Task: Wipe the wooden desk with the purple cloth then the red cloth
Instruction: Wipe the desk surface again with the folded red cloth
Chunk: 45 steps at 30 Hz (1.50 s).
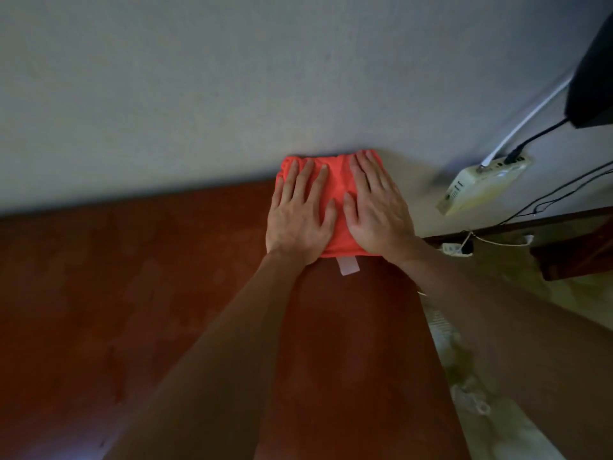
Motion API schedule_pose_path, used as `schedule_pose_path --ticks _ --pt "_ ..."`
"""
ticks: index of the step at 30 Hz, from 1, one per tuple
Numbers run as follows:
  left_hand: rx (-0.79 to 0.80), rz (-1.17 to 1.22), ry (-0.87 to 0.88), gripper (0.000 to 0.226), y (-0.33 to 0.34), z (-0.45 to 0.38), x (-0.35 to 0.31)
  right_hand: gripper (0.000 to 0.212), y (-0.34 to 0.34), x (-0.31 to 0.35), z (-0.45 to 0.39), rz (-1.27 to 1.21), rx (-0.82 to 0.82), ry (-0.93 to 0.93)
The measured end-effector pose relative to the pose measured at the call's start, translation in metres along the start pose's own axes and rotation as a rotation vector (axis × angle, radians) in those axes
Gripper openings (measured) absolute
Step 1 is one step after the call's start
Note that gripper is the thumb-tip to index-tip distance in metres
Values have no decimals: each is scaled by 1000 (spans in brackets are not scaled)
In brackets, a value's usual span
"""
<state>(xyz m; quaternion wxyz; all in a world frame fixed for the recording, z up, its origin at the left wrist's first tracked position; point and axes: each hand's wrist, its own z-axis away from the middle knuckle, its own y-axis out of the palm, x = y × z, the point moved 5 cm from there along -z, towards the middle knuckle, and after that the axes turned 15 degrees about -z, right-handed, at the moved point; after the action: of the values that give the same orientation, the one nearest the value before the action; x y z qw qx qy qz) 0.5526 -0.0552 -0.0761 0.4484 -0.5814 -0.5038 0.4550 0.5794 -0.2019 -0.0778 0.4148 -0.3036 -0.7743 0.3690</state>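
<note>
Pressing the red cloth point(335, 200) against the wooden desk's point(132, 293) far corner, left hand point(300, 220) and right hand point(376, 210) lie flat with fingers spread, apparently on the second wiping pass, with a pull back across the desk the likely next stroke.

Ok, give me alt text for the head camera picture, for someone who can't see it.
Both hands, left and right, press flat side by side on a red cloth at the far right corner of a wooden desk, against a pale wall. A white tag sticks out from the cloth's near edge, and a power strip with cables hangs on the wall to the right.
</note>
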Motion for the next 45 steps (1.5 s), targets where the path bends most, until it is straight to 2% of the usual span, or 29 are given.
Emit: schedule_pose_path --ticks 7,20,25,29,34,38,45 --pt "33 -42 95 67 -1 10 3 67 2 12 17 -6 27 81" --pt "129 -120 150 63 -47 247 22 64 -28 157 223 -83 158 99" --pt "164 -205 164 65 -60 300 43 65 -26 199 259 -84 195 99" --pt "128 -203 184 65 -67 302 53 65 -24 206 258 -75 185 91" --pt "119 -135 121 66 -58 282 69 61 -9 199 228 -99 181 27" --pt "112 -104 92 67 -54 235 98 58 15 191 171 -97 185 -23" --pt "10 -79 148 66 -35 123 157 59 56 180 58 -70 142 14"
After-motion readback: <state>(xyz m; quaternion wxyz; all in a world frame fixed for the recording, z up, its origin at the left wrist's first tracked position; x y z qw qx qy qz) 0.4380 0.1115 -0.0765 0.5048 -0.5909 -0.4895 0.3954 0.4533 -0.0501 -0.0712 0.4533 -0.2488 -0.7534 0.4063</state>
